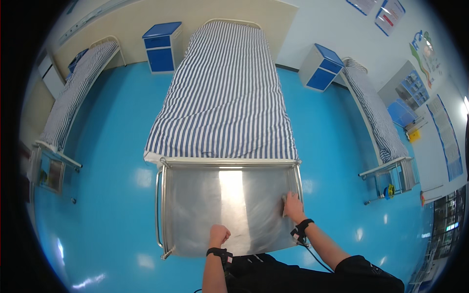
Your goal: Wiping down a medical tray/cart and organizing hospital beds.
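Note:
A stainless steel trolley [195,205] with tubular rails stands before me at the foot of a bed [220,88] with a blue-and-white striped sheet. My right hand [295,207] grips a greyish cloth [284,206] on the metal top, just inside the right rail. My left hand [219,234] is closed in a loose fist over the near part of the top, with nothing visible in it. Dark straps with small devices are round both wrists.
Striped side beds [78,93] [371,112] stand left and right across the blue floor [112,205], with metal trolleys at their feet. Bedside cabinets [161,53] [317,75] flank the middle bed's head. A grey unit with blue bins [410,85] is at the right wall.

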`<state>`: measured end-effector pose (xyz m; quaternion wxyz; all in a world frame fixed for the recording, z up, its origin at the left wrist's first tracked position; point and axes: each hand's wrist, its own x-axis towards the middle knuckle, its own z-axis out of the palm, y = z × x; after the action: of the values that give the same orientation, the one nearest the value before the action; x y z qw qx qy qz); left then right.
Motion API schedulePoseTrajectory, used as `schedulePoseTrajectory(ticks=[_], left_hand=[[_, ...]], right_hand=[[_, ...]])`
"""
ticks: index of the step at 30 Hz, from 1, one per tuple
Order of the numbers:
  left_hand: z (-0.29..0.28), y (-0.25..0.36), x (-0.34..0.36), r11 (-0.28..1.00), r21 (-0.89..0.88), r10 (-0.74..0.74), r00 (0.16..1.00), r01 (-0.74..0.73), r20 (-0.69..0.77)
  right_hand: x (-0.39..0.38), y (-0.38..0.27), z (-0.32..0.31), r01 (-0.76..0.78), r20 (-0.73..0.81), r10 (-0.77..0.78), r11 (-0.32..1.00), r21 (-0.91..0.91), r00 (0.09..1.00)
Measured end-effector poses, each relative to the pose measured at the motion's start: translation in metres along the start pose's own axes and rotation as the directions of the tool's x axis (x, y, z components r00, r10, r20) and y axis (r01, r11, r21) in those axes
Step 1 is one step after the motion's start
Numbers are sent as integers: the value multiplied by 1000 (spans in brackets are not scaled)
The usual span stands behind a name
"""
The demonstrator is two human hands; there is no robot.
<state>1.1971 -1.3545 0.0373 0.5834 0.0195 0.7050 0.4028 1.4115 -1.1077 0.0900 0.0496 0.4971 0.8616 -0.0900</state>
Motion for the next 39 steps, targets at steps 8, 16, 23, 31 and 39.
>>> schedulePoseTrajectory(ticks=[8,16,23,31,39], left_hand=[[1,1,-5,982,170,-78,997,82,-26],[1,-7,2,980,181,-76,997,79,-25],[3,2,0,964,244,-94,995,101,-43],[6,17,-6,987,130,-85,993,95,-75],[-1,-5,7,1000,-22,-2,998,0,-67]], right_hand=[[87,-32,-12,88,-31,-93,985,-151,995],[110,-38,-7,86,-96,-99,987,-133,990],[112,-35,-10,103,-58,-109,990,-98,992],[66,-34,-19,159,38,-158,987,-17,987],[-42,-24,-7,177,204,-179,984,27,963]])
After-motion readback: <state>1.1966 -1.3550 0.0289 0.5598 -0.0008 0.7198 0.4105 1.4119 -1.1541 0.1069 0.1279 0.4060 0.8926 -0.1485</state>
